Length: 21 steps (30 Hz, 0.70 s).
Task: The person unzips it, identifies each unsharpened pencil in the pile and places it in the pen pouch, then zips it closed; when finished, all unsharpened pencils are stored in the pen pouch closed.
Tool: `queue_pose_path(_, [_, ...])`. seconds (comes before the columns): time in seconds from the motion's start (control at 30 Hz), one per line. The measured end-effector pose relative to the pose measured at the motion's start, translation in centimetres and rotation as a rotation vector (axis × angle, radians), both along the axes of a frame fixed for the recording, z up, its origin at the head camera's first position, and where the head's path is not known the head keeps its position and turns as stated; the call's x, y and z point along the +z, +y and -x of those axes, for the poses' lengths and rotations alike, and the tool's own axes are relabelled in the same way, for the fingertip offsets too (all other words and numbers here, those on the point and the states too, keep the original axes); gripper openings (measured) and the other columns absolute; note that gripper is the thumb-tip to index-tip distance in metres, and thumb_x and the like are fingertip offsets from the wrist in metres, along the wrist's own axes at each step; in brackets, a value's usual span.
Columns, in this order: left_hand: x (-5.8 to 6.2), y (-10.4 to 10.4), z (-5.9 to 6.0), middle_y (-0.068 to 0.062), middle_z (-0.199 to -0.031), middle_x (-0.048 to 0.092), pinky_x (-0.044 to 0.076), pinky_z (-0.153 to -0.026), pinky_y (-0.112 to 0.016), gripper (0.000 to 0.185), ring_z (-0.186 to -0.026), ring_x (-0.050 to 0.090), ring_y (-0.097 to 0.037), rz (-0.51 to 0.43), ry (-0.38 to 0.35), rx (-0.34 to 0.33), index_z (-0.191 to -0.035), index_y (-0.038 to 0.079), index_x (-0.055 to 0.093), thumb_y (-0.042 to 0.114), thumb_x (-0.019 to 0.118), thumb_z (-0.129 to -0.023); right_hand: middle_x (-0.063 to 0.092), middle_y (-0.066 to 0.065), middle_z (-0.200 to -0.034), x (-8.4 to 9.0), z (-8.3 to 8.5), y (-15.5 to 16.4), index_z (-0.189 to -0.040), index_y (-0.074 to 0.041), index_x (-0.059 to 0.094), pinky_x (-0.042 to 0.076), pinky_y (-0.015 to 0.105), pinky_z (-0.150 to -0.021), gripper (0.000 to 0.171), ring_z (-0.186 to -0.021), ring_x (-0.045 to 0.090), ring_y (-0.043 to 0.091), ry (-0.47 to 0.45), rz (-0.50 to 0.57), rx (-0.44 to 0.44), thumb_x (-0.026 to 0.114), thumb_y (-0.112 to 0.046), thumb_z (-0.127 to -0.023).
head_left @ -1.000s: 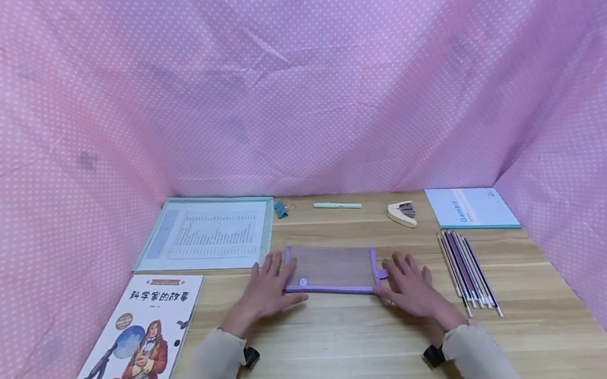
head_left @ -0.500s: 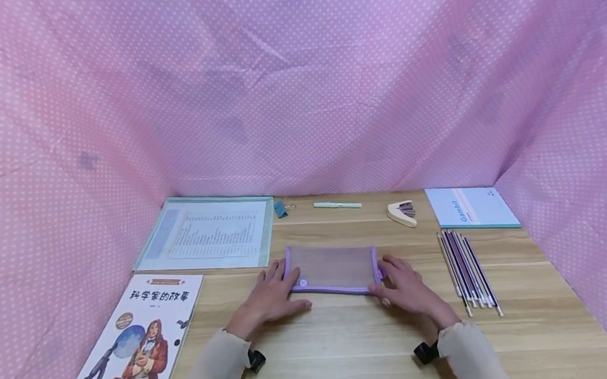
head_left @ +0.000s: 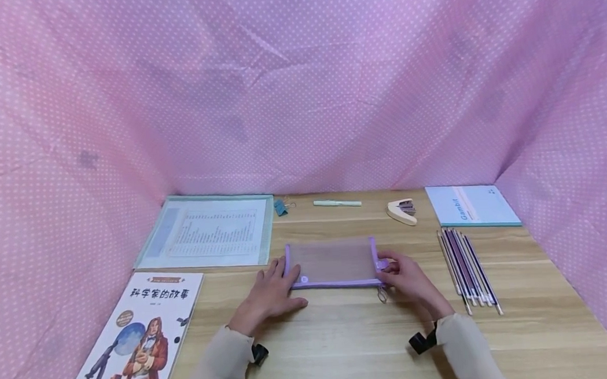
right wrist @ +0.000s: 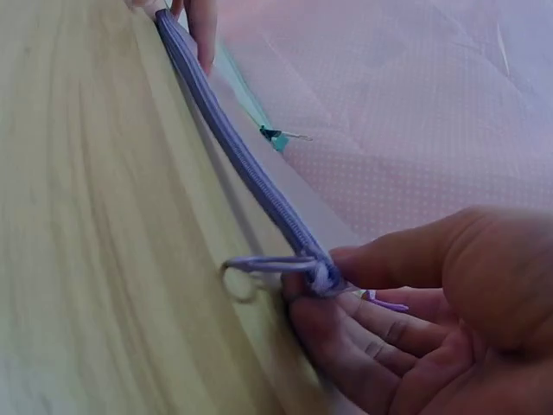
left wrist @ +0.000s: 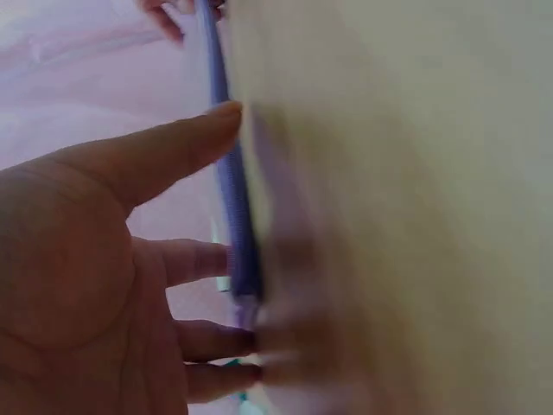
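A see-through zip pouch (head_left: 334, 263) with purple edging lies in the middle of the table in the head view. My left hand (head_left: 273, 293) is spread at its left end, fingers along the edge and thumb reaching toward the front. In the left wrist view, the left hand's fingers (left wrist: 207, 259) look straight beside the dark purple zip (left wrist: 233, 186). Thumb and fingers of my right hand (head_left: 410, 278) pinch the pouch's right end near the front corner. A zipper pull with a ring (right wrist: 238, 281) hangs there in the right wrist view.
Several pencils (head_left: 467, 269) lie right of the hand, below a blue notebook (head_left: 474, 205). Along the back are a stapler (head_left: 402, 212), a light green pen (head_left: 337, 203) and a binder clip (head_left: 281, 207). Left are a document folder (head_left: 207, 230) and a book (head_left: 140, 333).
My right hand has moved left from beside the pouch and now pinches its right end. The pouch's front edge appears slightly farther back. My left hand has shifted slightly along the left edge.
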State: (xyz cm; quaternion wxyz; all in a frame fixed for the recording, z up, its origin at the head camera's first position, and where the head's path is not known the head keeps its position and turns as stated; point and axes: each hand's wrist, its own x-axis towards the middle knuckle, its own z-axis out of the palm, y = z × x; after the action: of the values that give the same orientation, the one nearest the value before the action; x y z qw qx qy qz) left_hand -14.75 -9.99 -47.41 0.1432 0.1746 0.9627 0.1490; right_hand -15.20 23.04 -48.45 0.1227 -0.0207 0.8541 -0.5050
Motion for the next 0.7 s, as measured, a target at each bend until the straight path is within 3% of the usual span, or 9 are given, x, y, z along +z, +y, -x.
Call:
queue_pose_path(0.17, [1.4,1.3,-0.4,-0.026,-0.163,0.025,0.025,-0.116,-0.07,0.077,-0.15,0.023,-0.051,0.036,0.107,0.012,-0.15,0.012,0.042,0.048,0.07,-0.087,0.069,0.025,-0.107,-0.5,0.3,0.3,-0.139,0.006,0.049,0.057,0.023,-0.072,0.051,-0.09,0.068,0.016,0.0,0.049,0.0,0.066,-0.003,-0.092])
queue_pose_path(0.27, [2.0,3.4,-1.2,-0.026,-0.16,0.03,0.028,-0.117,-0.067,0.073,-0.149,0.027,-0.05,0.003,0.182,-0.042,-0.147,0.01,0.045,0.046,0.07,-0.089,0.069,0.024,-0.106,-0.7,0.4,0.5,-0.139,0.005,0.05,0.057,0.022,-0.071,0.05,-0.088,0.067,0.014,-0.017,0.066,-0.015,0.065,-0.002,-0.092])
queue_pose_path(0.37, [2.0,6.0,-2.1,-0.022,-0.153,0.043,0.034,-0.118,-0.057,0.068,-0.144,0.039,-0.041,-0.061,0.185,-0.151,-0.145,0.009,0.048,0.045,0.067,-0.091,0.069,0.024,-0.104,-0.8,0.4,0.6,-0.139,0.004,0.049,0.056,0.023,-0.07,0.05,-0.087,0.066,0.014,-0.027,0.077,-0.024,0.065,-0.001,-0.092])
queue_pose_path(0.5, [1.2,9.2,-3.2,-0.012,-0.136,0.058,0.046,-0.11,-0.041,0.062,-0.125,0.055,-0.026,-0.117,0.151,-0.268,-0.142,0.012,0.053,0.045,0.068,-0.09,0.069,0.023,-0.105,-0.8,0.5,0.6,-0.141,0.003,0.049,0.056,0.023,-0.07,0.051,-0.087,0.066,0.015,-0.042,0.093,-0.037,0.065,-0.004,-0.092])
queue_pose_path(0.63, [0.3,11.5,-3.7,-0.007,-0.123,0.063,0.048,-0.099,-0.031,0.058,-0.111,0.055,-0.019,-0.173,0.153,-0.295,-0.137,0.013,0.058,0.043,0.069,-0.089,0.069,0.024,-0.107,-0.8,0.5,0.5,-0.142,0.002,0.048,0.056,0.023,-0.071,0.052,-0.088,0.067,0.014,-0.056,0.109,-0.041,0.065,-0.005,-0.093])
queue_pose_path(0.7, [-0.2,12.4,-3.7,-0.005,-0.115,0.066,0.05,-0.091,-0.026,0.056,-0.103,0.058,-0.015,-0.254,0.109,-0.29,-0.136,0.012,0.059,0.04,0.07,-0.089,0.069,0.023,-0.108,-0.8,0.4,0.6,-0.142,0.002,0.048,0.056,0.023,-0.072,0.052,-0.088,0.067,0.014,-0.06,0.106,-0.045,0.064,-0.005,-0.093])
